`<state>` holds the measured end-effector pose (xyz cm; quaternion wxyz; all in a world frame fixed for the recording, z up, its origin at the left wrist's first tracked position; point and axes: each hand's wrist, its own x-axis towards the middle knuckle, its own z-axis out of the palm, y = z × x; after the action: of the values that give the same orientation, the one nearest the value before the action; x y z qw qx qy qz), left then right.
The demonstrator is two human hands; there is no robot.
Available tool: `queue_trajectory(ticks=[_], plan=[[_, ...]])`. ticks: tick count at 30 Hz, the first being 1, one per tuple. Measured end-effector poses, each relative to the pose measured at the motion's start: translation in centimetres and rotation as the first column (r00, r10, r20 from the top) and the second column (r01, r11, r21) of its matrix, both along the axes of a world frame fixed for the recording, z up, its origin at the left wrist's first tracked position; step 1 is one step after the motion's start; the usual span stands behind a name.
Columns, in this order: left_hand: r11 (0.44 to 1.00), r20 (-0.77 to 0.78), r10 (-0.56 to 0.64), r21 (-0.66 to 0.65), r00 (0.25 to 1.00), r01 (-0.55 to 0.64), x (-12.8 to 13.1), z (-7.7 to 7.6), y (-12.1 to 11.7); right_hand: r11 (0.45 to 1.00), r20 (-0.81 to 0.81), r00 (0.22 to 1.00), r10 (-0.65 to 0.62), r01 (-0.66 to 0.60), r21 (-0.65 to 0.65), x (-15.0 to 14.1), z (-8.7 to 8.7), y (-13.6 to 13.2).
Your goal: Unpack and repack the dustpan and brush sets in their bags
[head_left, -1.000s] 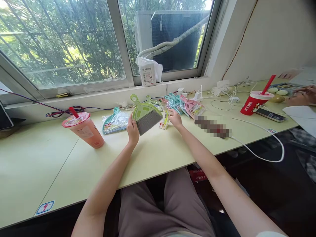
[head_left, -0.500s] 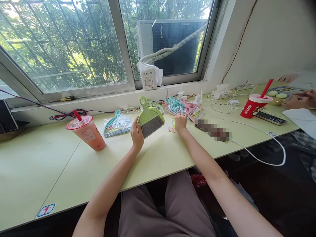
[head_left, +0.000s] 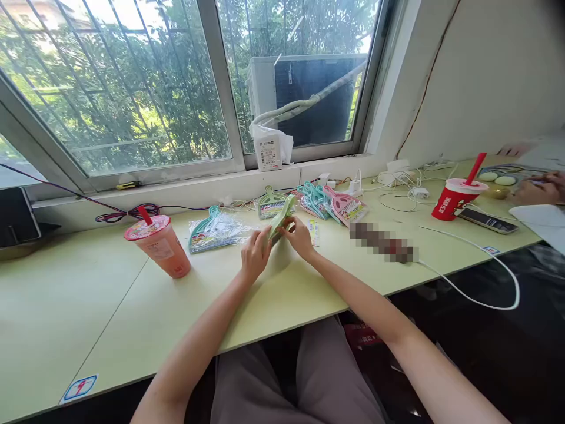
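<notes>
A small light-green dustpan point(head_left: 282, 215), turned nearly edge-on, is raised just over the table between my hands. My left hand point(head_left: 256, 254) is closed round its left edge. On the other side, my right hand point(head_left: 300, 238) pinches its lower right part. The grey-bristled brush in the dustpan is mostly hidden by the fingers and the tilt. A small printed card point(head_left: 313, 232) lies right beside my right hand. Behind the hands sits a wrapped green dustpan set point(head_left: 271, 203), and to the left a teal dustpan set point(head_left: 212, 231) with crumpled clear plastic.
A cup of pink drink point(head_left: 161, 250) stands at left. Teal sets point(head_left: 314, 197) and a pink set point(head_left: 343, 203) lie back right, near a blurred-out object point(head_left: 384, 242) with a white cable. Farther right are a red cup point(head_left: 455, 202), a phone point(head_left: 488, 219) and another person's hand point(head_left: 538, 191).
The dustpan has turned from facing me to nearly edge-on and come lower. My right hand has left the card on the table and moved left to grip the dustpan.
</notes>
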<state>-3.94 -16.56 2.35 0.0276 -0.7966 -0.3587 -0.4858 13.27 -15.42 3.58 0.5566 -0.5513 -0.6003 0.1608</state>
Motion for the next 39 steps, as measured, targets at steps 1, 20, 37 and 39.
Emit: queue_trajectory(ticks=[1, 20, 37, 39], plan=[[1.000, -0.017, -0.005, 0.008, 1.000, 0.006, 0.0, 0.0, 0.0, 1.000, -0.039, 0.999, 0.017, -0.017, -0.007, 0.2, -0.1, 0.1], [0.983, 0.294, 0.107, -0.176, 0.950, -0.056, -0.6, 1.9, 2.0, 0.914, -0.462, 0.809, 0.364, -0.407, 0.008, 2.4, 1.4, 0.5], [0.860, -0.445, 0.282, -0.275, 0.850, -0.429, -3.7, 2.0, 5.1, 0.810, 0.640, 0.732, -0.233, 0.510, -0.289, 12.7, 2.5, 1.3], [0.869, -0.518, 0.267, -0.236, 0.813, -0.436, -3.4, 2.0, 4.7, 0.799, 0.674, 0.700, -0.236, 0.535, -0.276, 11.9, 2.5, 1.3]])
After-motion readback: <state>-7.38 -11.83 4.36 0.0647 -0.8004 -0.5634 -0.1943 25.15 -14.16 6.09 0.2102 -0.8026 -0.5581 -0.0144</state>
